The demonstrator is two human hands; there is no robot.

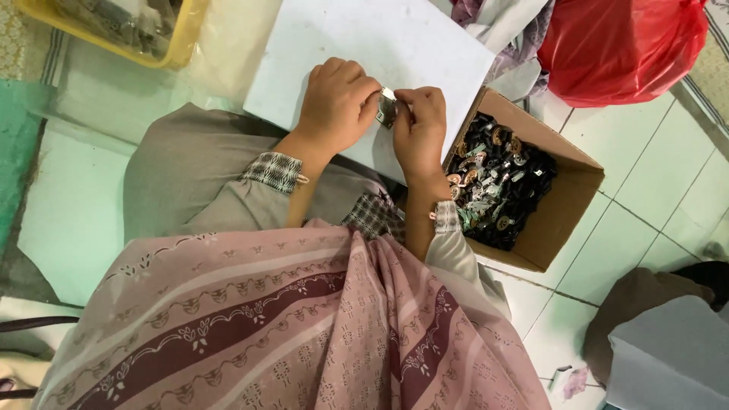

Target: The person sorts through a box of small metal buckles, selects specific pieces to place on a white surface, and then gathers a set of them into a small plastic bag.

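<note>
Both hands pinch a small silvery metal clip [386, 106] over the pale flat board [364, 45]; its long axis runs from eleven to five o'clock. The left hand [339, 102] and right hand [419, 125] hide most of it. At three o'clock, a brown cardboard box [558, 220] holds dark mixed metal and plastic fittings [493, 182].

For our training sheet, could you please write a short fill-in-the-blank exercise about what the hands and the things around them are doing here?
1. The left hand and right hand together pinch a small ____ part.
2. The cardboard box of small dark and metallic parts lies beside the ____ hand.
3. The hands work above a pale ____ board.
4. The plastic bag is ____.

Missing words: metal; right; white; red
</note>
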